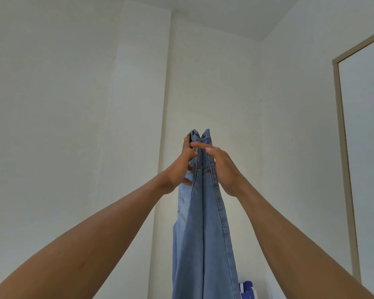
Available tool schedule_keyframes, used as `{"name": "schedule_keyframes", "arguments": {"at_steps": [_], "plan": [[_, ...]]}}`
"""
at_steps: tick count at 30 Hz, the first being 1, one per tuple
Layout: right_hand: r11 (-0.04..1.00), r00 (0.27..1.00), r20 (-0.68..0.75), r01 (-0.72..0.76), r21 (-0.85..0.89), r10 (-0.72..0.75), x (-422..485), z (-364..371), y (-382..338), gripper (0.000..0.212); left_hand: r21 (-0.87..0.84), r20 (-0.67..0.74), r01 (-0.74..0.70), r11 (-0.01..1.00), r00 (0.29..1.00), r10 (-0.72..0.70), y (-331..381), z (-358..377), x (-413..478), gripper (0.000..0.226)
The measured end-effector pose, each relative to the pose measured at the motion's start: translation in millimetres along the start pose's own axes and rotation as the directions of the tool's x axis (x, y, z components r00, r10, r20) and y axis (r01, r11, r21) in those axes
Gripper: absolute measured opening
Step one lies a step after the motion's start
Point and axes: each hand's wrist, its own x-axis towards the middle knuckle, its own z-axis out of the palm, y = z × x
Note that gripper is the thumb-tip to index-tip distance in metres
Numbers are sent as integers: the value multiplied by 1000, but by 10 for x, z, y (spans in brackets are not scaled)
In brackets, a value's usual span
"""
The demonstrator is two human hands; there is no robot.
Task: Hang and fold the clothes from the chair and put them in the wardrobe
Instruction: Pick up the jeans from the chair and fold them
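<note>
In the head view, the jeans (205, 223) hang in mid-air well to the left of the tan-framed panel (341, 147). They are doubled lengthwise, with the long axis vertical, the waistband pointing up and the legs dropping out of the bottom of the view. The left hand (181, 167), on the side away from the panel, curls its fingers round the waistband edge. The right hand (222, 169), on the panel side, lays nearly straight fingers across the denim, with its thumb hidden. Both hands sit level at the top, equally near. Any fold probably has to bring the low end up.
</note>
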Motion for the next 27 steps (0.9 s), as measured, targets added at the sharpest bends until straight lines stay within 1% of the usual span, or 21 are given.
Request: {"name": "schedule_keyframes", "arguments": {"at_steps": [1,3,5,7,8,9,10,11,12,13,14,15,16,18,20,22,23,25,27], "plan": [[999,999,26,-31,17,30,6,-20,-16,51,-4,1,-17,1000,1000,17,7,29,-13,28],[995,997,29,-78,55,77,33,-66,-27,57,5,-7,-33,999,999,33,1,81,-16,33],[986,993,-18,-115,122,118,42,-103,-22,60,7,1,-64,998,998,64,-37,106,20,40],[974,986,-81,-127,188,145,43,-144,7,61,-15,22,-65,998,998,65,-54,110,59,40],[967,983,-107,-124,222,150,40,-162,24,59,-40,12,-65,997,998,66,-59,105,68,41],[958,978,-130,-125,258,162,38,-185,44,58,-75,-12,-75,994,997,74,-65,101,70,48],[945,973,-150,-124,303,176,39,-211,50,59,-107,-66,-98,989,994,91,-92,79,79,61],[932,967,-171,-123,342,191,38,-240,43,60,-90,-150,-134,987,981,120,-121,43,79,73],[919,961,-191,-118,377,202,32,-271,25,61,-26,-251,-176,984,954,164,-143,0,77,77],[907,958,-196,-115,405,209,29,-308,10,61,50,-349,-198,979,915,203,-170,-57,84,73],[891,958,-194,-109,441,213,18,-342,-16,61,98,-421,-199,975,880,222,-201,-116,93,65],[872,957,-194,-99,479,215,14,-379,-31,62,92,-452,-184,979,868,206,-240,-167,101,56],[848,957,-193,-84,522,214,12,-418,-41,63,37,-447,-161,986,880,161,-279,-219,105,46],[795,959,-181,-68,603,220,-10,-483,-70,62,-115,-365,-85,990,930,38,-319,-300,78,27],[749,963,-161,-57,660,215,-31,-509,-107,59,-261,-233,-38,964,972,-25,-360,-354,33,23],[727,968,-148,-49,685,205,-55,-497,-125,52,-414,-116,2,910,992,-55,-374,-378,-14,17],[725,970,-142,-49,687,200,-66,-485,-120,47,-463,-78,24,886,995,-67,-378,-389,-35,14],[722,974,-102,-77,687,200,-86,-467,-65,43,-507,-24,75,859,995,-101,-367,-404,-83,18],[772,967,-129,-93,629,222,-97,-517,36,43,-498,25,127,858,991,-132,-345,-418,-126,30]]}}
